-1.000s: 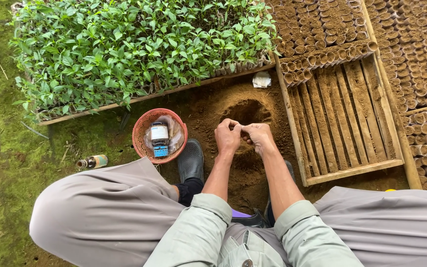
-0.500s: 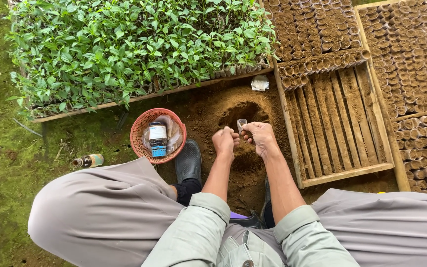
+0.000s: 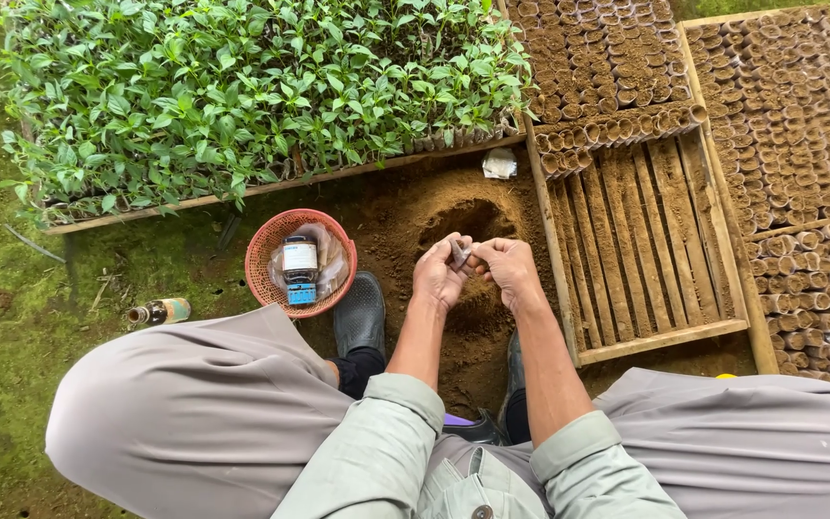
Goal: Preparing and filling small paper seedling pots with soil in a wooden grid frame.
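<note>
My left hand [image 3: 440, 273] and my right hand [image 3: 505, 269] meet over a mound of brown soil [image 3: 453, 226] with a hollow in it. Between the fingertips of both hands is a small thin clear plastic bag [image 3: 459, 253], pinched from either side. I sit with knees apart in grey trousers, a dark boot [image 3: 361, 310] beside the soil. To the left of my hands stands a red woven basket [image 3: 266, 282] holding a dark bottle [image 3: 300, 267] and crumpled clear plastic.
A wooden tray of green seedlings [image 3: 242, 86] fills the upper left. A slatted wooden tray [image 3: 641, 240], partly filled with small soil pots [image 3: 617, 125], lies to the right, with more pots [image 3: 799, 144] beyond. A small bottle [image 3: 160, 311] lies on the mossy ground.
Both hands stayed together over the soil mound, shifting slightly while working the small bag between the fingers. The view drifted a little.
</note>
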